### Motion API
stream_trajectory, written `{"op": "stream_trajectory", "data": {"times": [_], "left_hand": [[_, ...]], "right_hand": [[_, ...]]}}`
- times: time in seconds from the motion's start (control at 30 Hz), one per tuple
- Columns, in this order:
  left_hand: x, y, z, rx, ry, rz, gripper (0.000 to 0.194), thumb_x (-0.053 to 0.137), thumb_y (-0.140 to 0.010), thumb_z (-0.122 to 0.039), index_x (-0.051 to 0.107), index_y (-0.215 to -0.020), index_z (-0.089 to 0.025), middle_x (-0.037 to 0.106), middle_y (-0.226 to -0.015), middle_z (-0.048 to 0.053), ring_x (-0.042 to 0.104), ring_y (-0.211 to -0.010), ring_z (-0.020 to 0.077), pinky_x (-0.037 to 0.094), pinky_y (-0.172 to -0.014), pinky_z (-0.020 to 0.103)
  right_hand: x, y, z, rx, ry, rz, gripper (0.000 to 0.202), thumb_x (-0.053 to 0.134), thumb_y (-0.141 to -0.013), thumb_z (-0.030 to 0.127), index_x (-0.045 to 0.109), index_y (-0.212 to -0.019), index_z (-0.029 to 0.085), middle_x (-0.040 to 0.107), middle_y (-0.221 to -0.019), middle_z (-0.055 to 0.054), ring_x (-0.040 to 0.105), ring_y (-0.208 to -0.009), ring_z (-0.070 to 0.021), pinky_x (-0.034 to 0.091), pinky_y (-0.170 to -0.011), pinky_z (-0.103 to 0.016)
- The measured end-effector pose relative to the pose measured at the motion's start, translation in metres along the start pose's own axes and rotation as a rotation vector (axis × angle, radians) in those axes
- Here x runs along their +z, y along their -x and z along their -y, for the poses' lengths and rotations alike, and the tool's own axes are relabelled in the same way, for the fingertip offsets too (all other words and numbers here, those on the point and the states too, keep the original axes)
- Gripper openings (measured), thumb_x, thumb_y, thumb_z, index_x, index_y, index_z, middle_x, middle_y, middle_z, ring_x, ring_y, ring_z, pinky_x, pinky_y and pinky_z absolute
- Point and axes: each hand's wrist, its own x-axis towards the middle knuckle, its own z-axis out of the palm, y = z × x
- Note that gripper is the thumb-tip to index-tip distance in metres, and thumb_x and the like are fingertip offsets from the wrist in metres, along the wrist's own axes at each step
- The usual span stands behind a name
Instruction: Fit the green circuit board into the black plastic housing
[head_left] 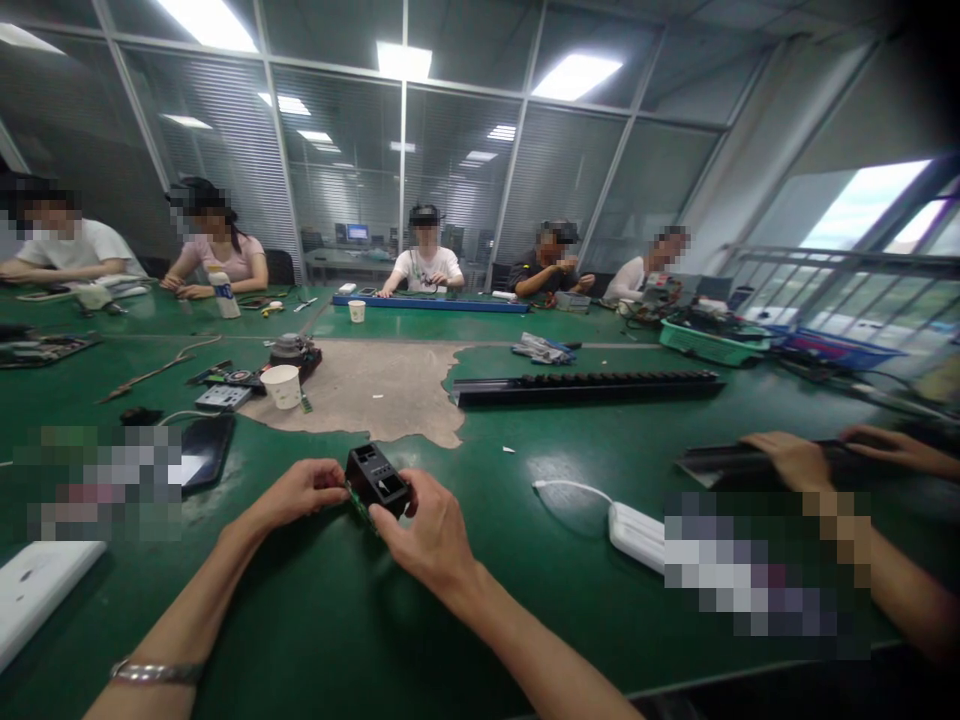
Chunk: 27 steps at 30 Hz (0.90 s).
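A small black plastic housing [377, 476] with rectangular port openings is held tilted above the green table, in front of me. A green circuit board [358, 503] shows along its lower left side. My right hand [431, 525] grips the housing from the right, thumb on the near edge and fingers behind the far one. At the opposite side, my left hand [309, 490] has its thumb and fingers pinched together against the left edge, beside the board. Exactly what those fingertips grip is partly hidden.
A paper cup [282, 387] and electronic parts stand left on a bare brown patch [360, 385]. Beyond lies a long black rail [589, 388]. At right are a white power strip [637, 540] and another person's hands [795, 460] on a black strip. Several people sit across the table.
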Motion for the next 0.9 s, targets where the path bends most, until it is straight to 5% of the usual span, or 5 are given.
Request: {"op": "stream_trajectory", "data": {"times": [0.27, 0.9], "left_hand": [[-0.0010, 0.0005, 0.0010, 0.032, 0.015, 0.041, 0.029, 0.066, -0.075, -0.042, 0.058, -0.087, -0.016, 0.055, -0.071, -0.003, 0.048, -0.060, 0.0105, 0.038, -0.051, 0.019], [-0.0031, 0.0022, -0.0049, 0.066, 0.024, 0.087, 0.026, 0.066, -0.076, -0.039, 0.061, -0.086, -0.016, 0.056, -0.073, -0.002, 0.050, -0.063, 0.0116, 0.039, -0.054, 0.021]], "right_hand": [[0.0048, 0.0014, 0.0034, -0.057, 0.057, 0.039, 0.048, 0.064, -0.080, 0.035, 0.051, -0.123, 0.018, 0.062, -0.110, -0.010, 0.058, -0.100, -0.0255, 0.047, -0.088, -0.038], [0.0075, 0.0000, 0.0043, -0.061, 0.217, 0.153, 0.050, 0.061, -0.080, 0.041, 0.050, -0.124, 0.018, 0.061, -0.100, -0.010, 0.058, -0.089, -0.0245, 0.048, -0.079, -0.037]]}}
